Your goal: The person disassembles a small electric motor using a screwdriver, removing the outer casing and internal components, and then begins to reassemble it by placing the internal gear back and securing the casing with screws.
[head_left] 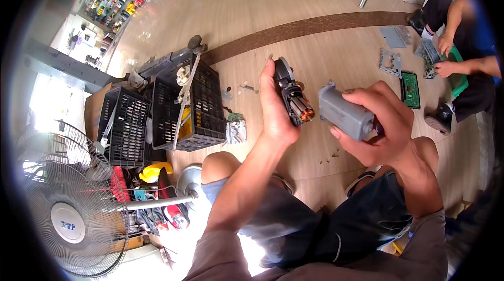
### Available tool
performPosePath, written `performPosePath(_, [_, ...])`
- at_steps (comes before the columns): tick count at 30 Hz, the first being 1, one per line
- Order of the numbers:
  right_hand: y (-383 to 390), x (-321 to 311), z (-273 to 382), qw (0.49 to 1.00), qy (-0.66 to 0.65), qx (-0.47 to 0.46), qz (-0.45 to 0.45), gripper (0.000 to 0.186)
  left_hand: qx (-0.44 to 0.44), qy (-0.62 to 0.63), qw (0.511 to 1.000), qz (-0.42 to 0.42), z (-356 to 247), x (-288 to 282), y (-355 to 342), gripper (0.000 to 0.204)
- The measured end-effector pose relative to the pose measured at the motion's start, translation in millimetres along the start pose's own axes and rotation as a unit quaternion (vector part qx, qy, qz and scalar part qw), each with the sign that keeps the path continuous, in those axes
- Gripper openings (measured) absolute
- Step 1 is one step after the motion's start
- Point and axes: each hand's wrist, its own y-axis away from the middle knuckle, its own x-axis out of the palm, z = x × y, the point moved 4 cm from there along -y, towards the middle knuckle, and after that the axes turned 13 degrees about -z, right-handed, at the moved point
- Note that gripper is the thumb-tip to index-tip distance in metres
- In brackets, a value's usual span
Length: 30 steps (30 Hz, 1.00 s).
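My left hand is closed around a dark electric motor gear head. From its lower end sticks out the bare armature, with a ribbed metal core and copper windings. My right hand grips a grey motor housing, a can-shaped metal cover with a mounting ear at its left end. Housing and armature are apart, side by side above the floor with a small gap between them. What the left fingers do behind the gear head is mostly hidden.
Black plastic crates stand at the left, near a standing fan. Small parts lie beside them, including a white piece. At the right another person's hands hold a metal frame, near a green circuit board and metal plates.
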Motion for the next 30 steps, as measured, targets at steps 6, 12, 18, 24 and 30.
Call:
performPosePath(6, [-3.3,-2.1,15.5,0.999,-0.016,-0.046,-0.010,0.046,0.048,-0.003,0.999,-0.005,-10.6,-4.6,3.4,0.051])
performPosePath(12, [0.4,5.9,19.1,0.998,-0.035,-0.046,-0.023,0.047,0.078,0.021,0.996,-0.031,-6.0,-13.5,-8.7,0.048])
performPosePath(18, [6.3,12.2,15.9,0.999,-0.037,-0.037,0.006,0.052,0.056,0.002,0.998,-0.005,-6.0,-10.1,-1.3,0.048])
performPosePath(24, [10.8,31.7,5.1,0.996,0.020,-0.013,0.092,0.049,0.090,-0.046,0.995,0.000,-1.5,-8.1,1.8,0.048])
performPosePath(30, [24.6,45.4,-4.4,0.997,-0.022,0.027,0.066,0.051,0.045,-0.065,0.997,0.014,2.6,-15.1,-5.8,0.051])
